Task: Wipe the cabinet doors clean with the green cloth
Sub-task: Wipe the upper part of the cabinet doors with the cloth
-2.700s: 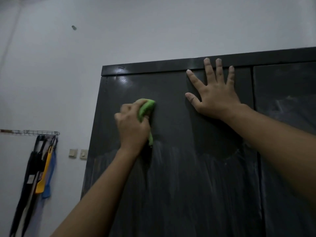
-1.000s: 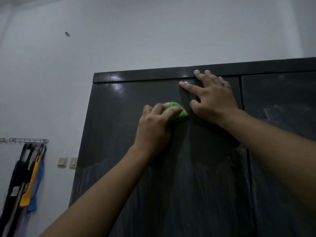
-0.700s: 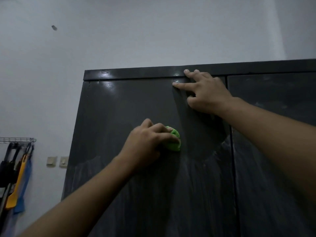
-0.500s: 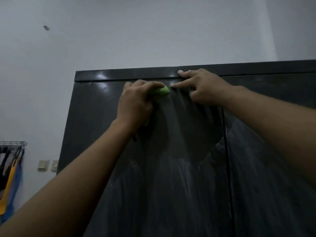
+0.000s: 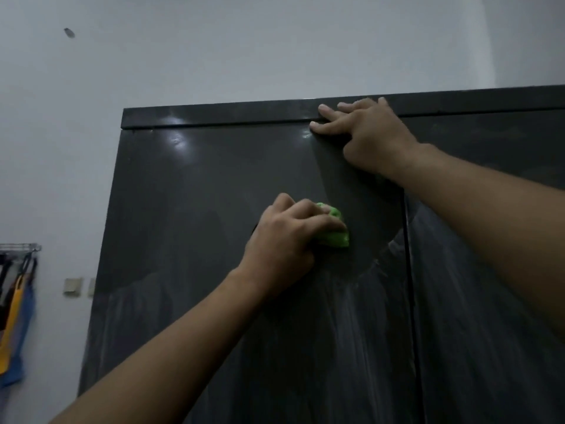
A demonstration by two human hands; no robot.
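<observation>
Pale grey wall (image 5: 244, 50) fills the background behind a tall dark cabinet (image 5: 214, 116), seen from a head-worn camera in dim light. A person's left hand (image 5: 287, 240) is curled round a bunched green cloth (image 5: 334, 237), pressing it flat against the left door (image 5: 198, 194) at mid-height, near the seam between the two doors; only a lump of the cloth shows past the fingertips. The right hand (image 5: 370, 139) rests higher up at that door's top right corner, fingers extended and apart with nothing in them, their tips touching the cabinet's top rail.

The upper part of the left door looks dark and glossy (a soft glare sits near its top left corner), while whitish vertical streaks cover its lower part and much of the right door (image 5: 489, 332). On the wall at far left, a wire rack (image 5: 18, 246) carries hanging black, yellow and blue items (image 5: 15, 316), too dim to identify. Two wall switches (image 5: 73, 286) sit just beside the cabinet's left edge, and a small dark mark (image 5: 69, 32) shows high on the wall.
</observation>
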